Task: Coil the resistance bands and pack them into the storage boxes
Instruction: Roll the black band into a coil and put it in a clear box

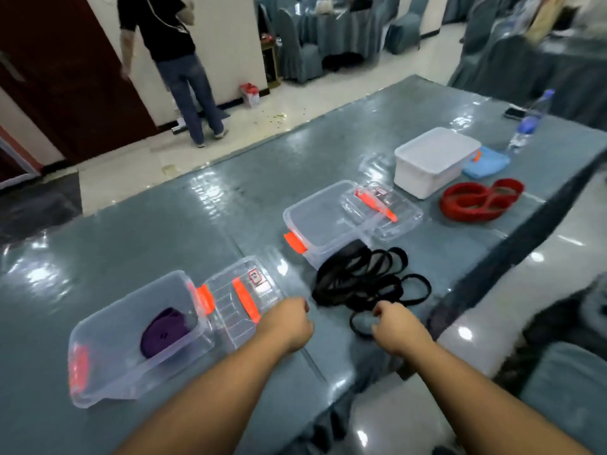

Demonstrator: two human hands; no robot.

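A tangled black resistance band (pixel 364 280) lies on the grey table in front of me. My right hand (pixel 399 325) grips its nearest loop with curled fingers. My left hand (pixel 289 320) is curled into a fist just left of the band, over a corner of a clear lid (pixel 241 302), and I see nothing in it. A coiled purple band (pixel 164 334) lies inside the near clear box (pixel 108 366) with orange latches. A second clear box (pixel 320 221) stands open behind the black band. A red band (pixel 479 200) lies loosely looped at the right.
A closed white box (pixel 433 159), a blue cloth (pixel 486 164), a water bottle (pixel 528 123) and a phone (pixel 514 112) sit at the far right. The second box's lid (pixel 386 208) lies beside it. The table edge (pixel 466 290) runs close on my right. A person (pixel 170 60) stands by the wall.
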